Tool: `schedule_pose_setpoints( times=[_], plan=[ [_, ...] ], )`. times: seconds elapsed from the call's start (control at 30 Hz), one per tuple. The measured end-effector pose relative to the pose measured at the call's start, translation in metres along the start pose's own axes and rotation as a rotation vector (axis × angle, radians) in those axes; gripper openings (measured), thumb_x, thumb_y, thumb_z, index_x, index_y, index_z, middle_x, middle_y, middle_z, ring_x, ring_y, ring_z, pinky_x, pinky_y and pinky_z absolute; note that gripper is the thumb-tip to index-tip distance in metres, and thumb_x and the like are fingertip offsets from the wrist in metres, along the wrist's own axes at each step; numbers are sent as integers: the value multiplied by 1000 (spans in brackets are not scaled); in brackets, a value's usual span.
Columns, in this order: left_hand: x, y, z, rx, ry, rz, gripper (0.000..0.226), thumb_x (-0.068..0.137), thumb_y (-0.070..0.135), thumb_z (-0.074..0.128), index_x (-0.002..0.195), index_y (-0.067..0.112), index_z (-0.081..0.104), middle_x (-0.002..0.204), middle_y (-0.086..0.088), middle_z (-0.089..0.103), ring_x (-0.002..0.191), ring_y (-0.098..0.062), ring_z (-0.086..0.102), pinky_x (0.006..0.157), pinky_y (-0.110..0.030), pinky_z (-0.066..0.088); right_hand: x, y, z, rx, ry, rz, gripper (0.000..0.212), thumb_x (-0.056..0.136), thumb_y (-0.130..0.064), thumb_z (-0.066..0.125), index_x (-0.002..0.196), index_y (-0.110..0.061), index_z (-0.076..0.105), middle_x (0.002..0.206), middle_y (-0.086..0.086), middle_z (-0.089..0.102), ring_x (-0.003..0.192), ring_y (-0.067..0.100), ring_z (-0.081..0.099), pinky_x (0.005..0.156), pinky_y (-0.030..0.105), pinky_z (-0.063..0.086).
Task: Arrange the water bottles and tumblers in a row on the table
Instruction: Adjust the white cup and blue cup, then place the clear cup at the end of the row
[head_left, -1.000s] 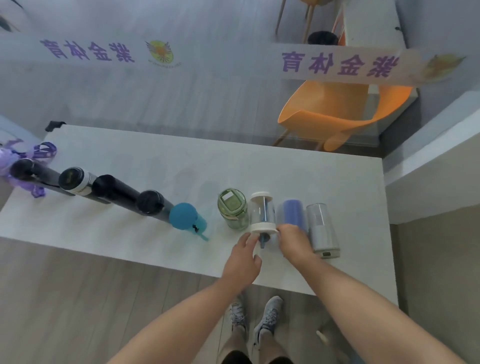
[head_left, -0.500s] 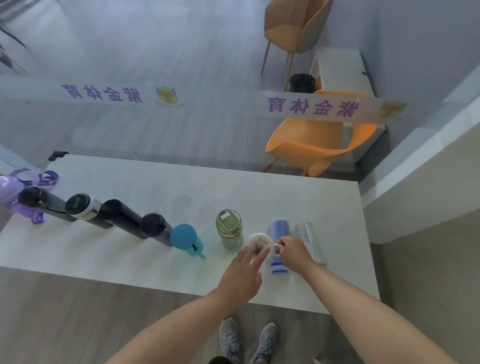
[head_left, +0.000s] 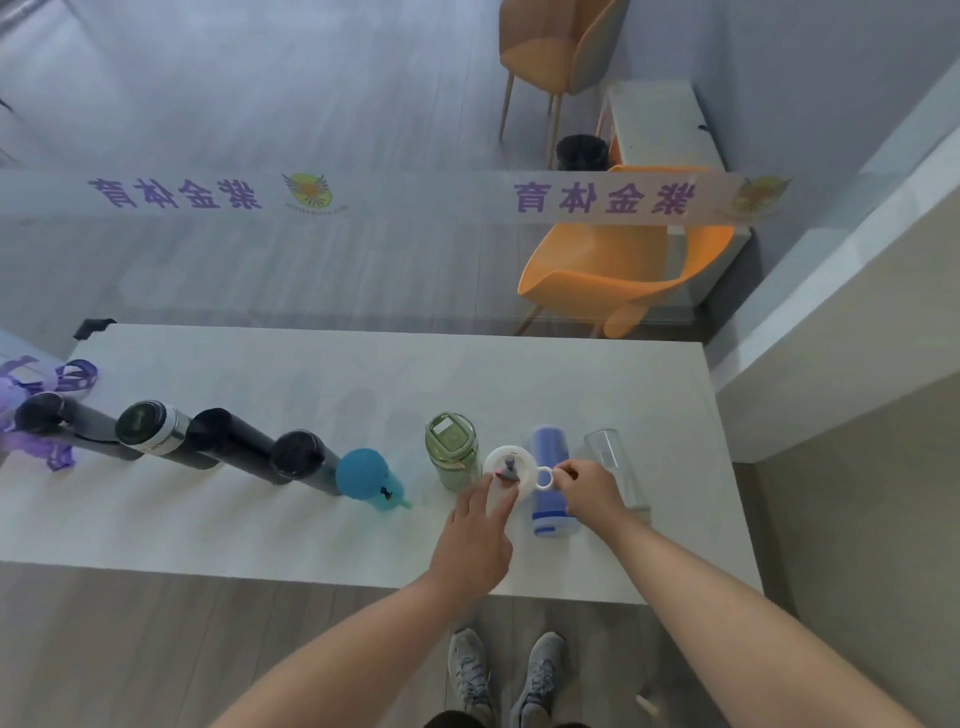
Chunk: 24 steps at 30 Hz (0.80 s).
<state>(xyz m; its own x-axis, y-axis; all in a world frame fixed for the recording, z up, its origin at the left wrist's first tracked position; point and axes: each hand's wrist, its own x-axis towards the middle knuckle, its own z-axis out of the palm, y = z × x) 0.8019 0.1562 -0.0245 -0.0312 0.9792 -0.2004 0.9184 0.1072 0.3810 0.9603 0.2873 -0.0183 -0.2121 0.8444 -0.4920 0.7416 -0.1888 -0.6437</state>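
A row of bottles stands across the white table (head_left: 311, 364): several black flasks (head_left: 228, 441), a teal bottle (head_left: 366, 478), a green bottle (head_left: 451, 452), a white-lidded clear bottle (head_left: 511, 470), a blue tumbler (head_left: 550, 483) and a clear glass tumbler (head_left: 615, 470). My left hand (head_left: 478, 535) touches the front of the white-lidded bottle, fingers spread along its side. With my right hand (head_left: 587, 488) I pinch the white loop on that bottle's lid, in front of the blue tumbler.
A purple strap and bottle (head_left: 31, 395) lie at the table's far left end. Behind the table is a glass partition with purple lettering; an orange chair (head_left: 623, 270) stands beyond it. A white ledge (head_left: 831, 322) runs along the right.
The white-lidded bottle went from lying on its side to standing upright. My right hand moved from its base to the lid loop. The camera tilted up.
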Motion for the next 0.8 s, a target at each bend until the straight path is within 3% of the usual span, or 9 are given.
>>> schedule_pose_setpoints(
  times=[0.1, 0.17, 0.23, 0.3, 0.43, 0.5, 0.6, 0.67, 0.8],
  plan=[
    [-9, 1, 10, -52, 5, -15, 43, 86, 17, 53, 130, 18, 51, 134, -9, 49, 116, -28, 47, 98, -38, 47, -20, 15, -1, -5, 47, 28, 23, 95, -13, 49, 82, -2, 65, 74, 7, 64, 73, 30, 60, 69, 38, 49],
    [-11, 4, 19, -124, -54, -61, 36, 92, 21, 51, 128, 19, 53, 133, -4, 51, 118, -23, 45, 100, -31, 42, -32, 29, 6, -33, 36, 55, 19, 95, -12, 53, 101, -4, 69, 96, 10, 71, 93, 30, 66, 76, 34, 48],
    [-8, 7, 31, -244, -124, -137, 41, 94, 22, 49, 135, 18, 48, 137, -4, 49, 123, -21, 44, 103, -29, 37, -42, 46, 18, -61, 17, 49, 34, 94, -12, 59, 127, -9, 64, 122, 9, 67, 115, 27, 63, 94, 32, 47],
    [-2, 13, 44, -359, -181, -221, 49, 95, 22, 50, 143, 15, 42, 143, -7, 46, 129, -24, 43, 107, -31, 33, -50, 60, 28, -95, 4, 26, 49, 92, -11, 62, 140, -13, 54, 136, 8, 60, 125, 26, 57, 105, 31, 42],
    [14, 21, 69, -503, -226, -309, 55, 94, 16, 52, 147, 10, 38, 146, -10, 48, 131, -26, 46, 105, -28, 34, -48, 76, 45, -97, 36, 18, 61, 93, -10, 62, 150, -18, 43, 145, 7, 54, 128, 26, 55, 103, 30, 42],
    [22, 23, 77, -570, -225, -313, 54, 92, 10, 52, 145, 14, 40, 140, -7, 54, 123, -26, 53, 95, -24, 38, -42, 82, 52, -75, 29, 3, 64, 92, -12, 62, 151, -23, 40, 142, 6, 57, 120, 27, 61, 97, 32, 47],
    [28, 23, 86, -643, -207, -342, 52, 91, 8, 53, 142, 18, 43, 134, -4, 59, 118, -25, 58, 89, -23, 40, -35, 84, 57, 26, 25, 85, 61, 92, -14, 61, 147, -32, 40, 117, 8, 65, 81, 32, 71, 74, 39, 59],
    [27, 23, 86, -656, -194, -361, 50, 91, 11, 55, 140, 18, 46, 131, -2, 60, 118, -22, 57, 90, -23, 41, -35, 81, 55, 98, 35, 133, 58, 92, -12, 59, 143, -33, 42, 110, 1, 59, 61, 27, 67, 58, 34, 57],
    [14, 22, 76, -683, -124, -324, 49, 90, 14, 59, 138, 17, 50, 131, -2, 59, 116, -18, 57, 100, -34, 46, -48, 74, 41, 166, 40, 176, 48, 94, -21, 62, 138, -34, 46, 110, 2, 63, 57, 19, 63, 45, 23, 48]
  ],
)
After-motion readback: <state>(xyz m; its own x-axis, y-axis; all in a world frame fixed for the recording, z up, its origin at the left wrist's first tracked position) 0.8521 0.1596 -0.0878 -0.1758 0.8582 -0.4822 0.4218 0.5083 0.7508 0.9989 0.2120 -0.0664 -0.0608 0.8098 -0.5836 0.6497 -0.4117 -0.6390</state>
